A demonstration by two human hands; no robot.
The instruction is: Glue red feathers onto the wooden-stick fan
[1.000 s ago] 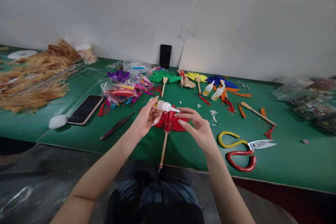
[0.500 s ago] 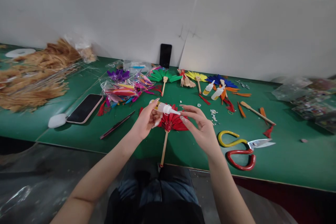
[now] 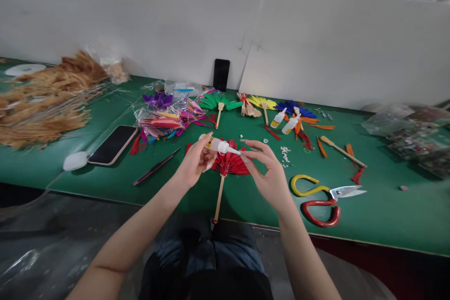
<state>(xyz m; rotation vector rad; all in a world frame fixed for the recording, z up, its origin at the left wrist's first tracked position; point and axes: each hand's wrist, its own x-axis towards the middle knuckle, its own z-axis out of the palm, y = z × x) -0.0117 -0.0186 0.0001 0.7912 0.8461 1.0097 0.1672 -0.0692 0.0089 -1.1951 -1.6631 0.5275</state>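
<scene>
My left hand (image 3: 197,160) is closed around a small white glue bottle (image 3: 215,144) with a yellow label, tilted so its long nozzle points right. At the nozzle's end, the thumb and a finger of my right hand (image 3: 264,168) come together on the tip; the other fingers are stretched out. Whether a cap sits between them is too small to tell. Below the bottle lies a red feather-like fan (image 3: 230,163), partly hidden by both hands. Its wooden handle (image 3: 220,197) reaches over the table's front edge toward my lap.
Large scissors (image 3: 318,197) lie right of my hand, with small white beads (image 3: 285,153) behind. Two more glue bottles (image 3: 284,121) and green (image 3: 220,102), yellow and blue fans are farther back. Tweezers (image 3: 156,167), a phone (image 3: 113,144) and bagged colourful pieces (image 3: 165,122) lie left.
Almost nothing differs. My right-hand fingers have shifted very slightly at the nozzle tip; the bottle stays in my left hand, and the view has moved a little.
</scene>
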